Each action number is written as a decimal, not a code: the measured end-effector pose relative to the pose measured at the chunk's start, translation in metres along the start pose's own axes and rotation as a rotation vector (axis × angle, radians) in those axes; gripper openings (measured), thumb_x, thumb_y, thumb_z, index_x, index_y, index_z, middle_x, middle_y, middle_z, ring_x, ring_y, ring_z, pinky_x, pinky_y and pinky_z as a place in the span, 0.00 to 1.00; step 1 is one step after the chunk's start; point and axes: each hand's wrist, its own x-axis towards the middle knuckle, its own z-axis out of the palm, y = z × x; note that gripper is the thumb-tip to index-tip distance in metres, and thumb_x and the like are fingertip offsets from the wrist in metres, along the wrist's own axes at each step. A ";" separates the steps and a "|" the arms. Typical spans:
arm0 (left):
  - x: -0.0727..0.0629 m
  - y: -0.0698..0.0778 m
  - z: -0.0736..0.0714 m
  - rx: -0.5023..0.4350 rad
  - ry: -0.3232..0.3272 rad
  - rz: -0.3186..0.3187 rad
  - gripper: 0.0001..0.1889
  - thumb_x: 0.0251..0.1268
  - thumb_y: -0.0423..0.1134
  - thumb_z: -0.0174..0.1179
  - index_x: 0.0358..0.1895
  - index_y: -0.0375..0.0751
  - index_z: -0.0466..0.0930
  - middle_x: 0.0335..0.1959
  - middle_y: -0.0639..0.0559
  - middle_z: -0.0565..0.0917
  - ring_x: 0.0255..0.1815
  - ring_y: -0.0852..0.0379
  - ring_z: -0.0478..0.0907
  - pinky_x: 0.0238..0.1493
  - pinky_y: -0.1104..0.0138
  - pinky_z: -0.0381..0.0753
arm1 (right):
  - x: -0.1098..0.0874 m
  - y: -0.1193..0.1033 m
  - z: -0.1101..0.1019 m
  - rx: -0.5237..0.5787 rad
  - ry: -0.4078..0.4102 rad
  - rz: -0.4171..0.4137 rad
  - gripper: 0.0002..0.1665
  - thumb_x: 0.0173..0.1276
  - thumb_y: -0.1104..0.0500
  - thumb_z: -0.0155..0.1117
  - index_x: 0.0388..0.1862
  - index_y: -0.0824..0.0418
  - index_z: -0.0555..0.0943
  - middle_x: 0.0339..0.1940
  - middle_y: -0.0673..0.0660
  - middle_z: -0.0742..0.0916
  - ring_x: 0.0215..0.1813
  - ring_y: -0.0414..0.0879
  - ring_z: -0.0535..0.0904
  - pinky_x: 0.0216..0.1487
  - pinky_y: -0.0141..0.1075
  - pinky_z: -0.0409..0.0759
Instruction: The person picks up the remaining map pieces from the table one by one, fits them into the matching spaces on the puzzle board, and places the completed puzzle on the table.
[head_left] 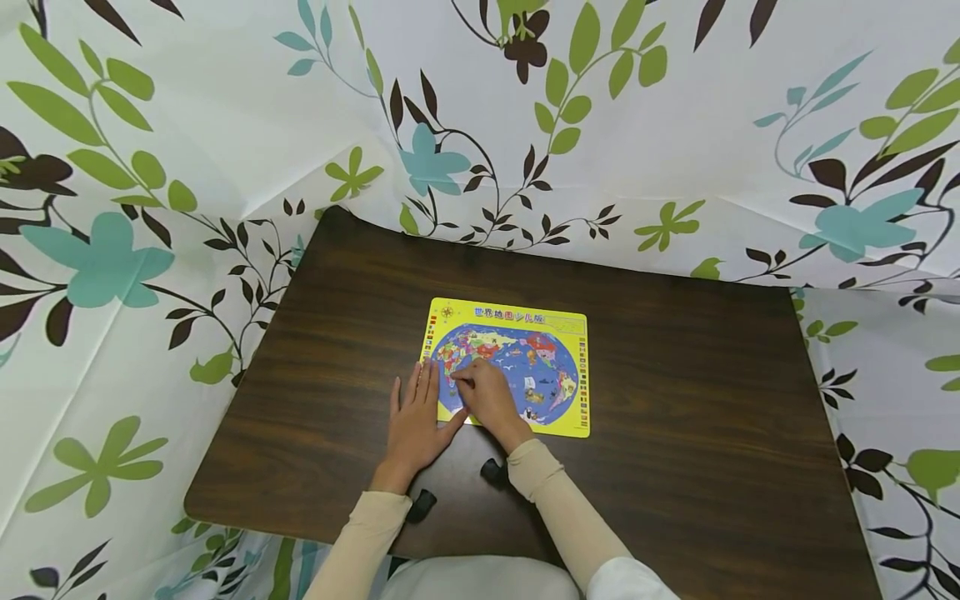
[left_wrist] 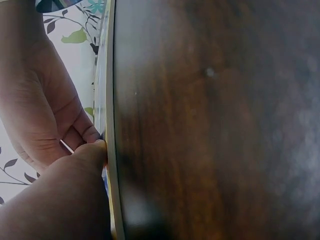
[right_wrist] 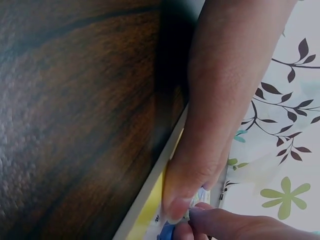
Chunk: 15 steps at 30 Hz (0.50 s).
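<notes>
A world-map puzzle board (head_left: 577, 367) with a yellow border and a blue oval map lies on the table. My left hand (head_left: 415, 429) rests over its lower left edge, fingers straight and thumb spread toward the other hand. Over the left part of the map, my right hand (head_left: 495, 400) has curled fingers and pinches a small puzzle piece. In the right wrist view a bit of blue (right_wrist: 166, 231) shows beneath the fingertips; most of the piece is hidden. The left wrist view shows both hands close together at the board's edge (left_wrist: 111, 100).
The dark wooden table (head_left: 690, 417) extends on both sides of the board. Two black straps (head_left: 422, 506) stick out by the wrists. A leaf-patterned white cloth (head_left: 480, 108) hangs behind and beside the table. The person's lap (head_left: 480, 579) is at the front edge.
</notes>
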 end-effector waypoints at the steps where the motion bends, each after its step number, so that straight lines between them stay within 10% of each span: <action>1: 0.000 0.000 0.000 -0.003 0.004 0.002 0.52 0.72 0.69 0.53 0.85 0.39 0.42 0.86 0.45 0.43 0.86 0.47 0.37 0.81 0.43 0.31 | 0.000 0.000 0.000 -0.002 -0.005 -0.002 0.09 0.74 0.66 0.66 0.47 0.64 0.91 0.33 0.55 0.85 0.33 0.44 0.78 0.36 0.36 0.78; 15: 0.002 -0.009 0.011 -0.017 0.084 0.029 0.51 0.70 0.68 0.56 0.83 0.35 0.50 0.85 0.41 0.51 0.85 0.43 0.45 0.80 0.40 0.38 | 0.002 0.007 0.000 -0.046 -0.058 0.040 0.13 0.76 0.62 0.64 0.54 0.66 0.88 0.48 0.60 0.90 0.50 0.53 0.86 0.52 0.47 0.84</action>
